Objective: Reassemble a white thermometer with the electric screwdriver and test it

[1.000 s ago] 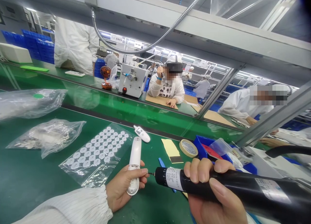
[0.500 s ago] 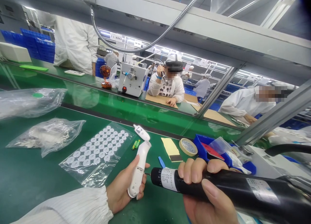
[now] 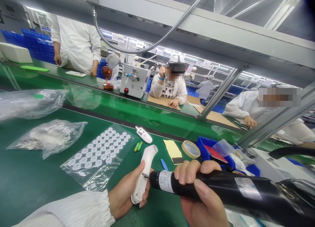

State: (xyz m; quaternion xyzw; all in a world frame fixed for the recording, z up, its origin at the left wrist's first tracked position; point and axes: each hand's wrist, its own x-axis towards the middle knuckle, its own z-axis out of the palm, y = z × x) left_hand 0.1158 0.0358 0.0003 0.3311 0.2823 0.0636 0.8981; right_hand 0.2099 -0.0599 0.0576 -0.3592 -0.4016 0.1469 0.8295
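Note:
My left hand (image 3: 126, 191) is closed around a white handheld thermometer (image 3: 150, 154), its hollow handle facing me. My right hand (image 3: 201, 191) grips a black electric screwdriver (image 3: 221, 184) that lies nearly level. The screwdriver's thin bit reaches the opening in the thermometer's handle; whether it sits on a screw is too small to tell. Just beyond my left hand are a second white thermometer (image 3: 144, 135) with a small display and green batteries (image 3: 138, 146). A blue strip-like tool (image 3: 164, 165) lies partly behind the screwdriver.
A bag of round white stickers (image 3: 98, 151) and a bag of small parts (image 3: 49, 136) lie left. At right are a yellow card (image 3: 172, 149), a round tray of screws (image 3: 191, 149) and a blue bin (image 3: 206, 145). Co-workers (image 3: 169, 84) are across the green bench; a metal hose (image 3: 147, 49) hangs overhead.
The screwdriver has moved left and slightly up, bringing its bit into the handle's opening. The thermometer has turned slightly and shifted a little right. Across the bench, two co-workers changed posture.

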